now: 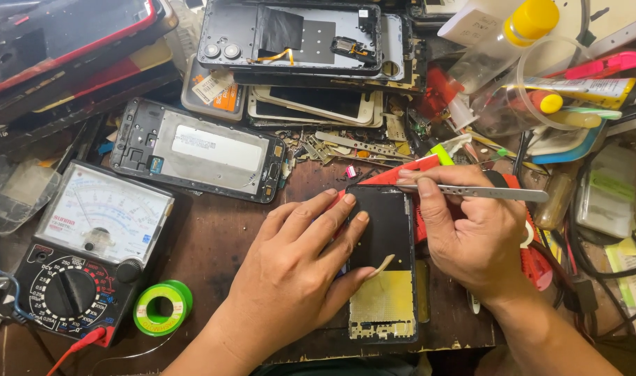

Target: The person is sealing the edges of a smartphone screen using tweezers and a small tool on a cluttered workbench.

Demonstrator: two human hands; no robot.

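On a scuffed brown worktop (pixel 213 244) crowded with phone frames, the left hand (pixel 290 278) is lying with fingers spread on an opened black phone (pixel 380 264), yellow-shielded below, while the right hand (pixel 471 237) is pinching metal tweezers (pixel 481 191) just above it.

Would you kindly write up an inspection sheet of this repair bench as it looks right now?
Surface: dark, worn wooden bench.
Job's things: opened phone lying flat, yellow panel exposed at its near end; metal tweezers.
Clutter: analog multimeter, green solder spool, phone frame, stacked phone housings, yellow-capped bottle.
Grippers: left hand presses on the phone's left edge; right hand holds the tweezers at its top.
Cables: red probe lead; black cables at right.
Surroundings: nothing seen.
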